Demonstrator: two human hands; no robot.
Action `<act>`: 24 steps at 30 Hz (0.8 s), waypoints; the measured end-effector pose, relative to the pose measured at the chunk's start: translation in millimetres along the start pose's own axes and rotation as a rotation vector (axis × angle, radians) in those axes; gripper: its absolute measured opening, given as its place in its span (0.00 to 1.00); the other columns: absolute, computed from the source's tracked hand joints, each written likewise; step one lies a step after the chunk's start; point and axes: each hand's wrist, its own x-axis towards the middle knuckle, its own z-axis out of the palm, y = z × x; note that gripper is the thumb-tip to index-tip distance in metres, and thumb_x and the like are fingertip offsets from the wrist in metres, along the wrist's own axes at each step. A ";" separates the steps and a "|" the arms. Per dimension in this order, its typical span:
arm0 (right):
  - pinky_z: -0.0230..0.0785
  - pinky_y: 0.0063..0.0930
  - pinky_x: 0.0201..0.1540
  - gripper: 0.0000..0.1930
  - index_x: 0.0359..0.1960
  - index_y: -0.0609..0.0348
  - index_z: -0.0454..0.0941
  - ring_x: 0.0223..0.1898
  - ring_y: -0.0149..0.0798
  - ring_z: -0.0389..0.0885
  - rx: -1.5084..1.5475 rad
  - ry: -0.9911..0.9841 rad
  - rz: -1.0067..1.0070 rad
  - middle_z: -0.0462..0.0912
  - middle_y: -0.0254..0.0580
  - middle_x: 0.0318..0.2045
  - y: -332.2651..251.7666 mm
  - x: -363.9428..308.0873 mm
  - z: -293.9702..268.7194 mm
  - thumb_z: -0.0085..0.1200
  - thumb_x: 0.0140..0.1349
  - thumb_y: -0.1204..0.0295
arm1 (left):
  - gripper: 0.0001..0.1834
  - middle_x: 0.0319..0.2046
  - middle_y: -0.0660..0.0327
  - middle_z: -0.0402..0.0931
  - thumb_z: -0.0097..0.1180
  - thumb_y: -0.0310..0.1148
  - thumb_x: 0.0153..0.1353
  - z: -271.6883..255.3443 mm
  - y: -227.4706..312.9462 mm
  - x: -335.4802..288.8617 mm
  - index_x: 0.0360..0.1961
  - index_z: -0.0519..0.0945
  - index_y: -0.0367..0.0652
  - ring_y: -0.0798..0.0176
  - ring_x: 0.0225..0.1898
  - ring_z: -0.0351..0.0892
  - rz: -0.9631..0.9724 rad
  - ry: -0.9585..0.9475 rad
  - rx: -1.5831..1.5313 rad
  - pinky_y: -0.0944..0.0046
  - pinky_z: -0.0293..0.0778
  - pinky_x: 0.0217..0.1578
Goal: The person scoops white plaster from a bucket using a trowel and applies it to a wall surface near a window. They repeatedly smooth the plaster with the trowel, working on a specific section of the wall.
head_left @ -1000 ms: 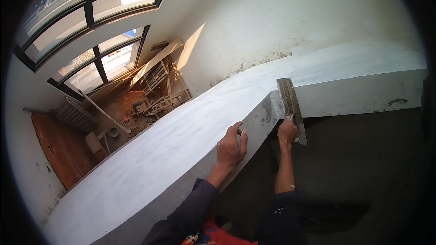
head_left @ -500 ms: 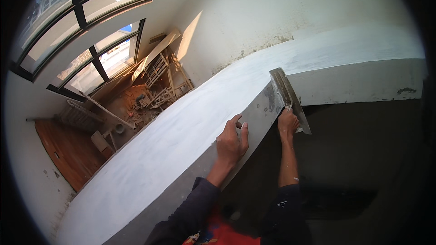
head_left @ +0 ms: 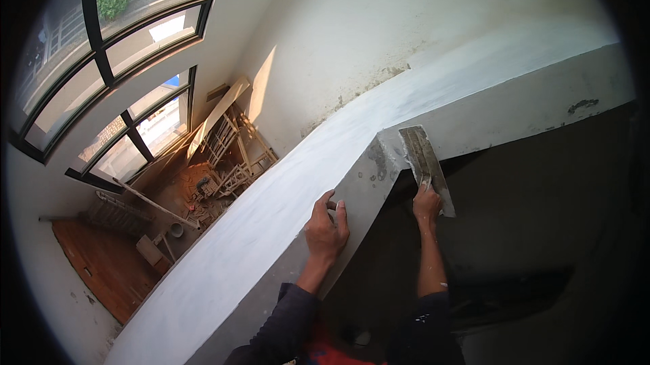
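My right hand (head_left: 427, 204) is closed on the handle of a rectangular plastering trowel (head_left: 423, 149) with a grey, smeared blade. The blade stands near the inner corner where two grey faces of the ledge meet, its upper end overlapping the right-hand face. My left hand (head_left: 325, 231) is at the grey front face (head_left: 362, 189) of the ledge, near its upper edge. Its fingers are curled with the thumb opposite; something small seems to lie between them, but I cannot make it out. The ledge's top (head_left: 264, 229) is coated white.
Below left lies a lower floor with a pile of timber and rubble (head_left: 220, 155), a bucket (head_left: 177, 230) and a brown wooden panel (head_left: 101, 263). Dark-framed windows (head_left: 101, 60) fill the upper left. Dark space lies under the ledge.
The view has shifted. My right hand has drawn the trowel slightly away from the corner, turning the blade so its face shows more. My left hand stays by the grey face, fingers still curled.
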 end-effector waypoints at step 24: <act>0.62 0.29 0.17 0.18 0.23 0.58 0.68 0.12 0.35 0.68 1.358 -0.209 0.450 0.70 0.37 0.13 36.2 -19.6 -39.3 0.43 0.65 0.59 | 0.14 0.21 0.59 0.73 0.55 0.28 0.58 0.9 -6.2 -5.2 0.45 0.73 0.37 0.66 0.17 0.71 0.059 -0.011 0.067 0.66 0.67 0.20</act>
